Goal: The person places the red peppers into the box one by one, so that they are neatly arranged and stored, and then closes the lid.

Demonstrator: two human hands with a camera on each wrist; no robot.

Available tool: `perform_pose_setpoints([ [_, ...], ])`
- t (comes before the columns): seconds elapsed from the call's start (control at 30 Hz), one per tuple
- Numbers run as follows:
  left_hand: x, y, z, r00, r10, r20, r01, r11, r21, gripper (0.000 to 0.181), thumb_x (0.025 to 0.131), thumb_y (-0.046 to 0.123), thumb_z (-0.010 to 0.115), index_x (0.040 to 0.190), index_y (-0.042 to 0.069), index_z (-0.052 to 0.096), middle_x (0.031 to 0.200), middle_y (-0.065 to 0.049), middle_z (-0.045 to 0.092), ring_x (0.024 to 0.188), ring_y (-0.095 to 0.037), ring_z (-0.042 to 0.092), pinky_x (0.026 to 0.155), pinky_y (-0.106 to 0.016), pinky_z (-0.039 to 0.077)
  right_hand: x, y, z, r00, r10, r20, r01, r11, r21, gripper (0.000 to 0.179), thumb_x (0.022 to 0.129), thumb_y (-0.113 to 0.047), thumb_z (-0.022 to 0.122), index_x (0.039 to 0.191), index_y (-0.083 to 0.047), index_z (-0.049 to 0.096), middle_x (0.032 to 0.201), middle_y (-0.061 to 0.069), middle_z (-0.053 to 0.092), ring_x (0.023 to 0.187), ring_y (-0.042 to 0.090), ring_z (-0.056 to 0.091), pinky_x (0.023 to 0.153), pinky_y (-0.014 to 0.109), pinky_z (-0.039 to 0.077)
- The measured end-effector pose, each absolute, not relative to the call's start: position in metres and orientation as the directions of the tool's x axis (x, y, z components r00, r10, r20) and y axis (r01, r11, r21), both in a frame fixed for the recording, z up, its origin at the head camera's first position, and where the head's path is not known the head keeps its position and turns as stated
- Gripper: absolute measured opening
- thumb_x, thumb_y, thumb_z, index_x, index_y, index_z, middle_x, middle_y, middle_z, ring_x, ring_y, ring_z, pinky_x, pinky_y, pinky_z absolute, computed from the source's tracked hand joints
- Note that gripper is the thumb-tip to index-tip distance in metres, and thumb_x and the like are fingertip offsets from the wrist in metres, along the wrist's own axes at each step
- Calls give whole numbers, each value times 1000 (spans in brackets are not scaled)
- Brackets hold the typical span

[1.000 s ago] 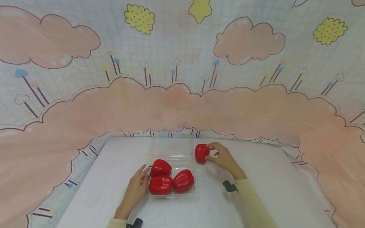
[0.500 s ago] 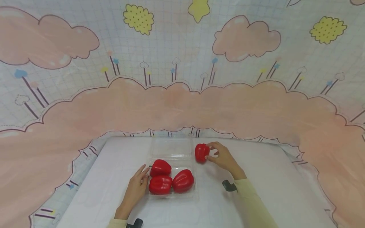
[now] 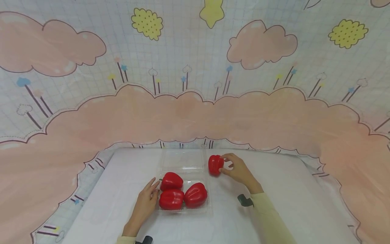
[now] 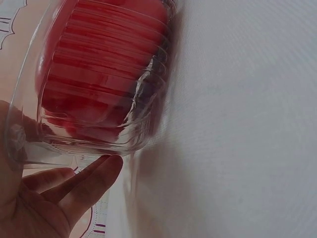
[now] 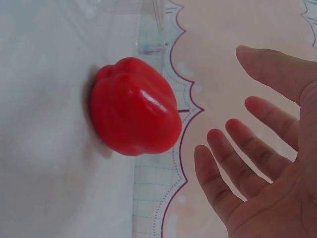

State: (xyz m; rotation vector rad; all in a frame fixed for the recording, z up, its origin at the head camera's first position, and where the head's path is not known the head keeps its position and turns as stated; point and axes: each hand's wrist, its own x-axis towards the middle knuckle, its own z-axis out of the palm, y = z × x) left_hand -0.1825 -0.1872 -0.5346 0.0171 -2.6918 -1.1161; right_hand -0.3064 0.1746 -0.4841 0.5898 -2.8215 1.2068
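Observation:
Three red bell peppers (image 3: pixel 196 195) sit in the base of a clear plastic clamshell box (image 3: pixel 208 209), its lid (image 3: pixel 182 159) laid back behind. At the box's left side is my left hand (image 3: pixel 145 200), its extended fingertips right at the clear wall; the left wrist view shows the fingers (image 4: pixel 94 191) under the rim. A further red bell pepper (image 5: pixel 136 106) stands on the white table, right of the lid. My right hand (image 3: pixel 239 169) is beside it with fingers spread. In the right wrist view a gap shows between the fingers (image 5: pixel 213 173) and that pepper.
A white-covered table (image 3: pixel 292 203) lies under everything. Behind it hangs a patterned cloth backdrop (image 3: pixel 189 115) with clouds and stars. Dark wrist cameras (image 3: pixel 245 200) stick out beside both sleeves.
Both hands and the peppers keep their places. Only the head view has tilted slightly, so the scene sits a little lower in it.

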Motion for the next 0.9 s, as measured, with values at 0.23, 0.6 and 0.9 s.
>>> perform_pose_setpoints([
  [0.23, -182, -187, -535, -974, -104, 201, 69, 711, 700, 40, 98, 5, 51, 137, -1, 55, 151, -22, 43, 102, -28, 70, 77, -30, 61, -309, 175, -484, -926, -342, 159, -349, 622, -701, 53, 84, -23, 76, 132, -12, 57, 134, 10, 58, 119, 37, 58, 91, 46, 58],
  [0.6, -182, -187, -535, -974, -98, 202, 72, 714, 696, 39, 98, 4, 51, 136, -3, 56, 150, -23, 44, 94, -20, 70, 71, -19, 57, -313, 174, -482, -922, -346, 174, -365, 621, -694, 52, 84, -22, 76, 131, -10, 58, 133, 12, 59, 116, 32, 58, 91, 45, 58],
  [0.9, -181, -187, -536, -970, -99, 223, 85, 719, 690, 39, 98, 4, 52, 136, -2, 56, 150, -23, 45, 100, -25, 70, 71, -20, 57, -318, 174, -483, -927, -332, 175, -354, 619, -701, 52, 85, -23, 75, 132, -11, 58, 133, 9, 59, 117, 30, 59, 91, 43, 58],
])
